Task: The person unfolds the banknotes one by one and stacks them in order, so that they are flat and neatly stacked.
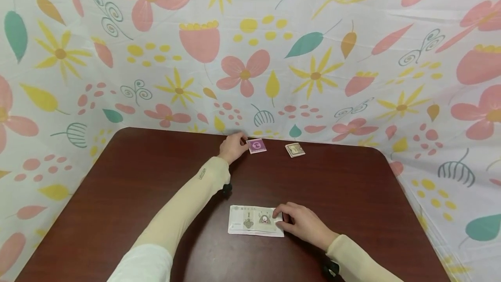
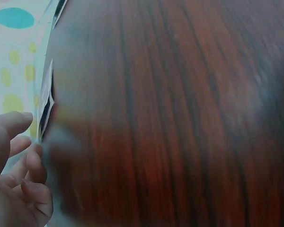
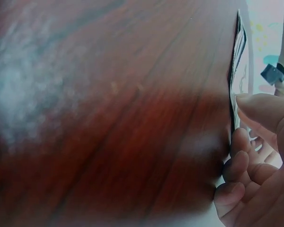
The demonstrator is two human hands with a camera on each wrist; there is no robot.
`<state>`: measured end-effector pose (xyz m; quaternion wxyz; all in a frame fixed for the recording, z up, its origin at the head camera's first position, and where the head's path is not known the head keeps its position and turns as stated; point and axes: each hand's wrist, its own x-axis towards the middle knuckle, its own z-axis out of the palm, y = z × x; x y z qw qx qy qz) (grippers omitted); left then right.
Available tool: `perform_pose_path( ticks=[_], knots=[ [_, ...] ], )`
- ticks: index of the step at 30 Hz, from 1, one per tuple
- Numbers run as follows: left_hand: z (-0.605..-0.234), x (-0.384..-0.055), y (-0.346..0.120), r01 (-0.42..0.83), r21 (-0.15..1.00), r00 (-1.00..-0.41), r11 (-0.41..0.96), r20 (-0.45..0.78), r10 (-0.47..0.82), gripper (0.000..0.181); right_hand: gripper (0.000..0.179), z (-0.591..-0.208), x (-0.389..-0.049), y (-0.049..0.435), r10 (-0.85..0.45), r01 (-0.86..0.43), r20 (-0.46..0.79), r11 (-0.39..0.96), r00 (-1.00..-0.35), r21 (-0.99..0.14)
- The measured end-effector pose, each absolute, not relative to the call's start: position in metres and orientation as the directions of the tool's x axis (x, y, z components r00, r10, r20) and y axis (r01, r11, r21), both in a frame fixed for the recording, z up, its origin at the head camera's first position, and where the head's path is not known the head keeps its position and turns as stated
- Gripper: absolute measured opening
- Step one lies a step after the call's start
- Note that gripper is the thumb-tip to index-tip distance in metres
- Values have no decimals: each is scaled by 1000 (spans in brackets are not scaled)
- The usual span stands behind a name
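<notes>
My left hand point(image 1: 233, 146) reaches to the far edge of the table, fingers loosely bent, its fingertips right at the left side of a small folded purple note point(image 1: 257, 146). In the left wrist view a gap shows between the fingers and the folded note point(image 2: 47, 101). Nearer me lies a flat stack of banknotes point(image 1: 252, 221), a greenish one marked 1 on top. At its right end my right hand point(image 1: 303, 223) grips the edge with thumb and forefinger. The right wrist view shows the thumb against the stack's edge point(image 3: 235, 71), other fingers curled close to the table.
A folded olive-brown note point(image 1: 295, 149) sits right of the purple one near the back edge. The dark red-brown wooden table point(image 1: 332, 182) backs onto a flower-print cloth point(image 1: 244, 73), which also hangs along both sides.
</notes>
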<state>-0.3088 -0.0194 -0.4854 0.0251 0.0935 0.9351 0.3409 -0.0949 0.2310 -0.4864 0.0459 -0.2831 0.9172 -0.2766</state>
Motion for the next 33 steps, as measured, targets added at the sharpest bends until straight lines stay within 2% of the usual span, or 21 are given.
perform_pose_path(
  ticks=[11,18,24,28,33],
  knots=[
    [-493,-313,-8,107,565,-991,818,-6,134,32,19,-488,-95,232,-551,-494,59,689,-832,-531],
    [-490,-316,-9,59,585,-991,809,-63,118,26,19,-487,-96,232,-558,-502,60,687,-828,-526],
    [-485,-313,-11,39,571,-987,820,-106,121,29,18,-486,-96,232,-562,-509,66,684,-824,-522],
    [-482,-309,-12,45,562,-986,826,-107,127,32,18,-485,-96,231,-562,-510,67,688,-825,-517],
    [-481,-305,-13,69,577,-988,813,-75,138,26,18,-485,-95,231,-562,-506,60,688,-825,-521]
  ],
)
